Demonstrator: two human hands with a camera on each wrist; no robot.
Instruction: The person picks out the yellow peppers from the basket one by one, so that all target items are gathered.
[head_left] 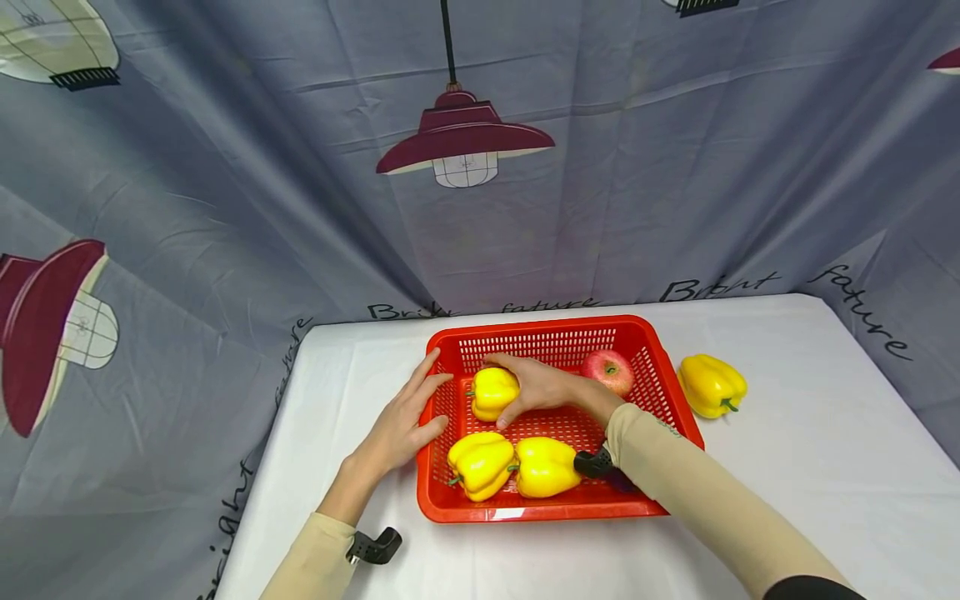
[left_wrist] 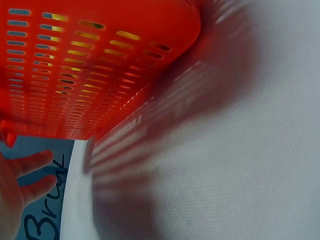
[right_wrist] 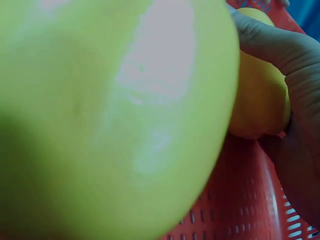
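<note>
Glossy yellow bell pepper (head_left: pixel 493 393): within the left, rear part of the red plastic basket with slotted walls (head_left: pixel 585 509), its stem pointing left; whether it rests on the floor or hangs just above, I cannot tell.
Right grip (head_left: pixel 543 386): part-way spread and curved round that pepper, fingers over the far side, thumb along the near side; I judge this straddle suits the smooth, bulging body, which could otherwise roll.
Right arm: in a beige fabric sleeve (head_left: pixel 697 483), it slants in over the basket's right front corner, wrist above the floor, hand pointing left; coming in from above probably spares the fruit below.
Left grip (head_left: pixel 405 425): fingers spread and fairly straight at the basket's left wall, holding nothing; contact is unclear, but it looks placed to steady the rim.
Front pair: a plump yellow pepper with its stem at lower left (head_left: pixel 482 465) and a blocky yellow pepper beside it (head_left: pixel 546 467) seem to touch, perhaps bracing each other.
Right rear: a round red apple (head_left: pixel 608 372) sits near the basket's corner, behind my forearm.
Outside: a lone yellow pepper (head_left: pixel 711 386) lies right of the basket on the white-covered bench (head_left: pixel 810 433).
</note>
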